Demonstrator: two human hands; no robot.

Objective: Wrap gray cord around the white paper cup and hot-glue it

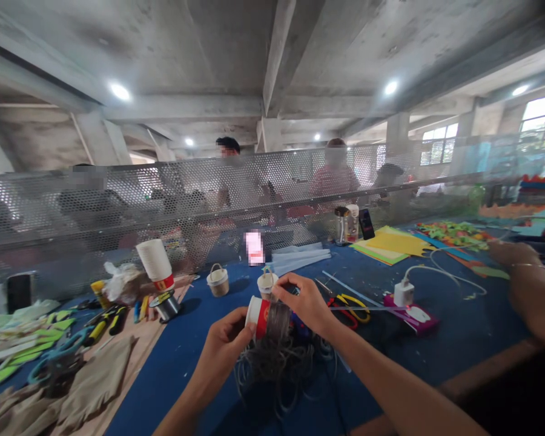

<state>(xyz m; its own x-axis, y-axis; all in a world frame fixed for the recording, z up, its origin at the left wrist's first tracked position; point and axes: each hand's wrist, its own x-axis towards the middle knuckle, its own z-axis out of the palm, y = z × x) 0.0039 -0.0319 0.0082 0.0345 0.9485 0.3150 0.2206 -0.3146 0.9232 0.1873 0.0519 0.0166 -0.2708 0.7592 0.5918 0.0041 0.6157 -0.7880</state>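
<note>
Concrete-ceilinged workshop; long blue felt-covered worktable (200,357) ran along a perforated metal screen (209,194), with other people seated behind it. Left hand (222,351) gripped a red-and-white paper cup (260,316) lying on its side, thumb and fingers clamped around its rim end from 8 o'clock. Right hand (304,303) sat at 2 o'clock of the cup, fingertips pinched together on the grey twine (278,321) wrapped around the cup's far half. Loose tangle of the same grey cord (281,363) hung directly below the cup, at 6 o'clock. Small twine-wrapped basket with handle (218,281) stood at 11 o'clock of the cup, well apart; stack of white paper cups (155,264) farther off at 10 o'clock. Yellow-handled scissors (352,304) lay near, at 3 o'clock. Another person's forearm (527,284) rested at the right edge.
</note>
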